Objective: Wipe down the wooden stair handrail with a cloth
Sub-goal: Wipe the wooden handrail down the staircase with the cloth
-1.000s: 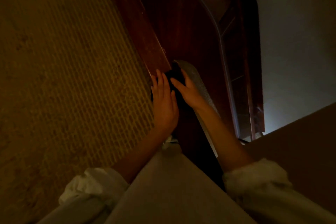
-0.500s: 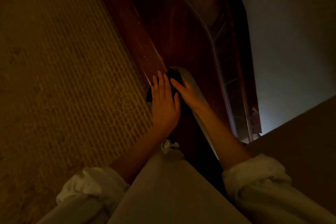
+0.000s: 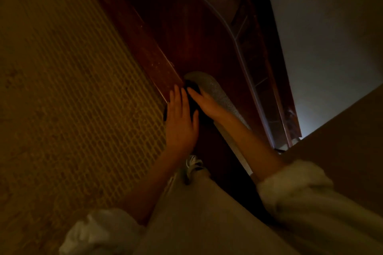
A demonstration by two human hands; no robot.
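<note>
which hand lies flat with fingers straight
The left hand, palm down on the dark cloth; the right hand is angled, fingers mostly hidden.

Cloth (image 3: 192, 98) largely hidden under left hand (image 3: 180, 124) and right hand (image 3: 208, 104); right grip indiscernible. Handrail (image 3: 145, 47) cut off at far edge.

Handrail (image 3: 145, 56): dark reddish-brown wood, with a few pale flecks on top.
Cloth (image 3: 193, 100): black; I can see no pattern in this dim light.
Surface on my left (image 3: 72, 89): dull gold, with a grid of fine pale lines.
Strip beside the cloth (image 3: 216, 91): grey, finely speckled.
My sleeves (image 3: 294, 184): plain off-white.
Far wall (image 3: 331, 37): pale grey-blue.
</note>
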